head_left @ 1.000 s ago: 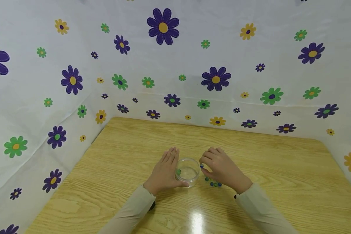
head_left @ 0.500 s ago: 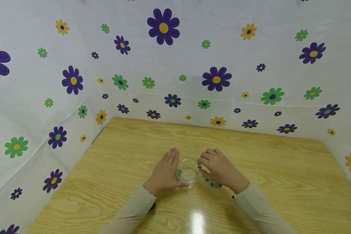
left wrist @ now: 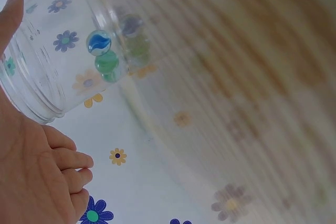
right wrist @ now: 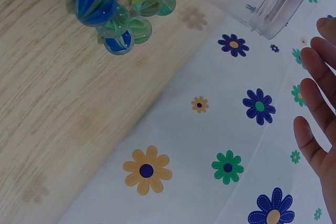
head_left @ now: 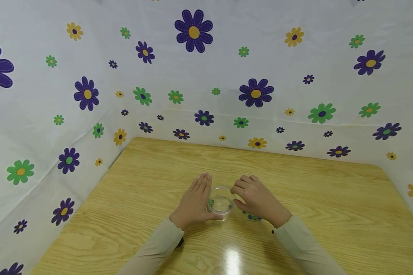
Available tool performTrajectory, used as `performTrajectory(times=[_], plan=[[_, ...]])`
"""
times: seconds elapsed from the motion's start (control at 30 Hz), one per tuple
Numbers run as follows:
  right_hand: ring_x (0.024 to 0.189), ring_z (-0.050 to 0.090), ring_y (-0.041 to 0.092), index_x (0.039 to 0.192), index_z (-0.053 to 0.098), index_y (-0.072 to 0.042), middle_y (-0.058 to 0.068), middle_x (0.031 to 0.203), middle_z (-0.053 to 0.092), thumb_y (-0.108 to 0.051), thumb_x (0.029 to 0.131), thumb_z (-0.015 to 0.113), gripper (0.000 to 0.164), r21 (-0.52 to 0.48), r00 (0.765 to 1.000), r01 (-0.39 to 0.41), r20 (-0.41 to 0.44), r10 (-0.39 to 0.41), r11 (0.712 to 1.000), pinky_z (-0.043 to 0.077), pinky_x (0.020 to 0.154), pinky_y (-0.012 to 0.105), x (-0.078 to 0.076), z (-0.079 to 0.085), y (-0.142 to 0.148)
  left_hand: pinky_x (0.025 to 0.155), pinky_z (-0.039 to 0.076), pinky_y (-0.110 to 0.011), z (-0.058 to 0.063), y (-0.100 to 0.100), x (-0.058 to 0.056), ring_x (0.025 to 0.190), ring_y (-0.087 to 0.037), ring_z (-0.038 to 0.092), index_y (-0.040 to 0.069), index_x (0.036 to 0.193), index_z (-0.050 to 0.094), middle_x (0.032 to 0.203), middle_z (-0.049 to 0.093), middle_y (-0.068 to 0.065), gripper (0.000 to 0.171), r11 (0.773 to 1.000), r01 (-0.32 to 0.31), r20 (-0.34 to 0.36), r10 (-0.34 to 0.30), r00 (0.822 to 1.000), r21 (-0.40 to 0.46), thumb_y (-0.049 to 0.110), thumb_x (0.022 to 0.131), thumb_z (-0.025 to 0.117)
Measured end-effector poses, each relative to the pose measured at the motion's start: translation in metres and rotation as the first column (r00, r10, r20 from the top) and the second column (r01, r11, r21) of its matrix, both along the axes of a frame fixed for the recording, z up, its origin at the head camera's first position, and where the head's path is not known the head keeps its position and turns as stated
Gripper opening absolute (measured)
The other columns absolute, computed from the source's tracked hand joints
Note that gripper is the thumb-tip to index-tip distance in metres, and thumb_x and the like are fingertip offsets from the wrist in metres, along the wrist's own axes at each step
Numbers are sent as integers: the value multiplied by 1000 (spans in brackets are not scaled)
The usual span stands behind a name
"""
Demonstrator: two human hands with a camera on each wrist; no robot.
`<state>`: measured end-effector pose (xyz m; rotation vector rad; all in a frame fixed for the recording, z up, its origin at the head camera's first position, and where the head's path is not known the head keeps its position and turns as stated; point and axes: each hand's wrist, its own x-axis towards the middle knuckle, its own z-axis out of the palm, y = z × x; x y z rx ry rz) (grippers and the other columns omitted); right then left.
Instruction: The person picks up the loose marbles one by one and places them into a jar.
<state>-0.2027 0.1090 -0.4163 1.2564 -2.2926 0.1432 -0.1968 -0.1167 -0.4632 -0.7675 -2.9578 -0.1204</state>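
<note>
My left hand [head_left: 192, 202] holds a clear round jar [head_left: 221, 187] between thumb and straight fingers, the thumb bent round its near side. Green marbles [head_left: 211, 203] lie at the jar's left, and a blue marble [head_left: 230, 206] shows at its right. In the left wrist view, a blue-swirled marble [left wrist: 98, 43] sits beside a green one [left wrist: 106, 62] at the jar's bottom. At the rim's right edge is my right hand [head_left: 259, 196], its fingers apart and bent, no marble visible in them. Several loose blue and green marbles [right wrist: 126, 17] are clustered on the table beneath it.
Light wood-grain table [head_left: 141, 183] spreads round the jar. A white cloth [head_left: 220, 68] printed with flowers hangs behind it and along both sides. Towards the near edge a bright light reflection lies on the tabletop.
My right hand has moved slightly left to the jar's rim and let go of the blue marble, which now shows inside. My left hand has stayed at the jar.
</note>
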Motion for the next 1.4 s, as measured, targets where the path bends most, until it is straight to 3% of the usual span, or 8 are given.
performTrajectory(times=[1.4], plan=[[83,56,16,86,67,-14,-2,85,66,-20,69,83,24,-17,998,28,60,-27,999,49,73,34,3,0,17,119,19,-40,0,1,-1,145,-30,17,-5,148,16,155,20,-21,123,1000,-13,8,13,1000,-1,77,67,60]])
